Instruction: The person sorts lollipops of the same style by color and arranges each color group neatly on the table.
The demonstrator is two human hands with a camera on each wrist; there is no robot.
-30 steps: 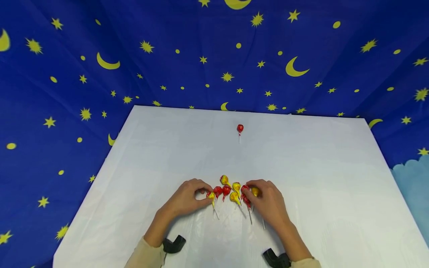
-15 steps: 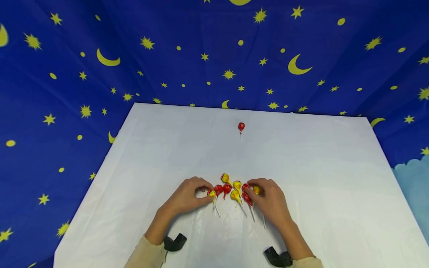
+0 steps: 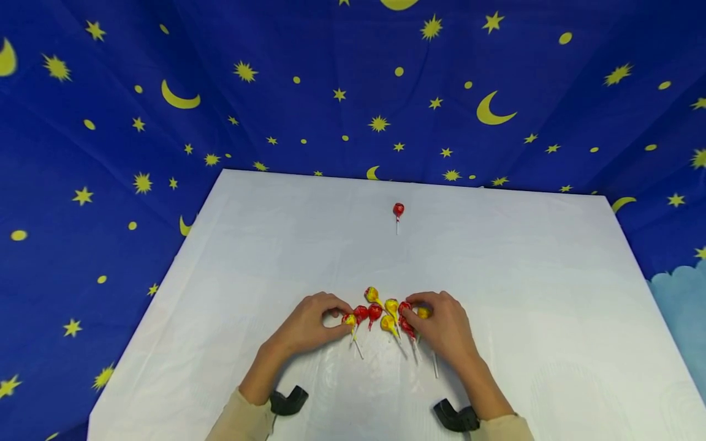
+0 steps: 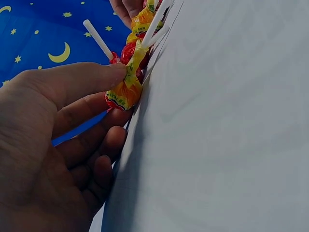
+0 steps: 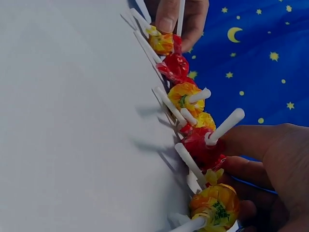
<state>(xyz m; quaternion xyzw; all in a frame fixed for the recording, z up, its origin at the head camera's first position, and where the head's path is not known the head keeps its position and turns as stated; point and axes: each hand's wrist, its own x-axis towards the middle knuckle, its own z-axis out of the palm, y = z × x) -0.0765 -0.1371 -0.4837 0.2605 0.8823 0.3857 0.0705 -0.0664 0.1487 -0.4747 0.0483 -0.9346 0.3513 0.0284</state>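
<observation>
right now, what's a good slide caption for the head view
Two hands, left hand and right hand, bracket a cluster of lollipops; one red lollipop lies apart.

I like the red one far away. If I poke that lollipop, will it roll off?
The lone red lollipop has a round head, so it would probably turn a bit, but its stick should stop a long roll. It looks small and likely light, so a poke may slide it across the smooth table.
</observation>
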